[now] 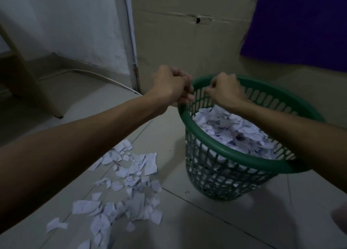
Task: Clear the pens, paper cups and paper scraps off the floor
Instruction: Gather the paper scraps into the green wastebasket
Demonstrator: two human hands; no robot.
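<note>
Nearest the camera, below and well short of the left hand [170, 83], paper scraps [127, 188] lie loose on the tiled floor [216, 228], spread in a band under the left forearm from the bottom edge up toward the basket [221, 149]. They are apart from both hands and just left of the basket's foot. The green mesh basket stands on the floor under the right forearm, tilted a little, its near rim lower than the far one. Inside it, more torn paper [234, 130] is heaped close to the rim, directly below and just short of the right hand [223, 91]. Both arms reach forward, bare to beyond the elbow. The left hand is curled shut at the basket's left far rim, fingers folded down at the rim; whether they actually grip the plastic cannot be told. The right hand hovers over the basket's far side, fingers bunched into a loose fist, slightly blurred, so whether it pinches any paper cannot be told. Left of the left hand, a pale cable [105, 77] runs along the floor toward a wall corner, and a table leg [47, 96] stands further left. Beyond both hands a cardboard sheet [187, 32] leans upright, with dark blue cloth [300, 23] past the right hand.
</note>
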